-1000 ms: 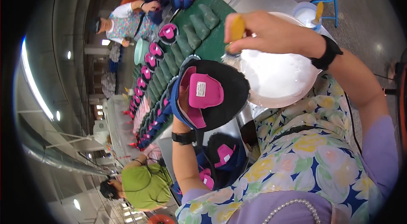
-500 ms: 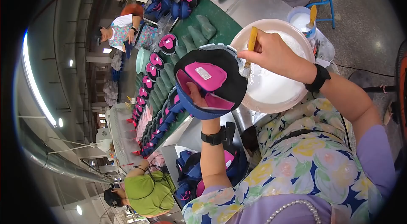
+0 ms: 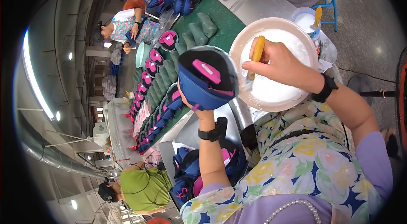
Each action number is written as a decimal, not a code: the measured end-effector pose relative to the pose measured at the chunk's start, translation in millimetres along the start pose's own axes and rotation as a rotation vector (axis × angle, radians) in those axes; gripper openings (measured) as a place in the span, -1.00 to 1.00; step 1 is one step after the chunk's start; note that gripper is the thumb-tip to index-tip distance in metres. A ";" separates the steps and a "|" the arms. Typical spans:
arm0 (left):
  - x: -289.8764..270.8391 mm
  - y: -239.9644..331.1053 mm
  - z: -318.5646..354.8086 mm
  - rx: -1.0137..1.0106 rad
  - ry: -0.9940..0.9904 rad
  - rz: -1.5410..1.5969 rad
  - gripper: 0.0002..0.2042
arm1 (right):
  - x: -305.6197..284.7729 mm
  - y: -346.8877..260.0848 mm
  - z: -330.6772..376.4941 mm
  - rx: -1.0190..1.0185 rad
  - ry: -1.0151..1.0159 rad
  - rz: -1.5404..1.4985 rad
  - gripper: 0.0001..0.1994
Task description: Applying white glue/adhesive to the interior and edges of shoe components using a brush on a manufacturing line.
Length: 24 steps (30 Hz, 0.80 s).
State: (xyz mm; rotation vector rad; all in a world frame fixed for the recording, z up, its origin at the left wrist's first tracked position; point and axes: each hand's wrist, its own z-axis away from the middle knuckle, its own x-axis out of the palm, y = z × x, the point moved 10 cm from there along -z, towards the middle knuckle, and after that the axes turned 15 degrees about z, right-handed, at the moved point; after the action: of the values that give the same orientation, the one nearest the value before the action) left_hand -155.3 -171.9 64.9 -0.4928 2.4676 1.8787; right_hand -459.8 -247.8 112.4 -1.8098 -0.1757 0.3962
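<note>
My left hand (image 3: pixel 201 111) grips a navy shoe upper (image 3: pixel 196 86) with a black underside and a pink tongue, most of the fingers hidden behind it. The upper is held up left of a wide pale-pink basin (image 3: pixel 271 22) of white liquid (image 3: pixel 275 91). Closed round the yellow handle of a brush (image 3: pixel 258 49), my right hand (image 3: pixel 280 61) is over the basin. The bristles point down at the basin's left side; whether they touch the liquid I cannot tell.
Green shoe lasts (image 3: pixel 198 34) and more navy-pink uppers (image 3: pixel 168 39) line the green bench. Behind the basin stands a small bucket (image 3: pixel 303 20) with another brush (image 3: pixel 317 15). Uppers (image 3: pixel 186 162) are heaped by my left forearm. Co-workers sit or stand around.
My right hand has brought the brush away from the upper's edge, over the basin. The upper has tilted, its navy outer side now showing more. A co-worker's hand has left the far green last.
</note>
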 end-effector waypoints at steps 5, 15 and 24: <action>43.5 -20.0 2.7 -0.548 -0.055 0.641 -0.54 | 34.5 -53.7 20.4 -0.722 -0.233 0.769 -0.76; 115.5 -33.3 58.8 -0.653 -0.318 0.694 -0.55 | -9.1 -73.1 24.0 -0.688 -0.031 0.511 -0.78; 153.4 -13.7 58.4 -0.750 -0.340 1.120 -0.56 | 15.2 -61.9 11.6 -0.755 -0.056 0.386 -0.81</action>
State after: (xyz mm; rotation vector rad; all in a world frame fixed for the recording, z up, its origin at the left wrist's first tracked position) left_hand -308.7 -157.8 6.5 1.4121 1.7836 2.8219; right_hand -444.5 -215.4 166.4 -2.5905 -0.0051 0.7203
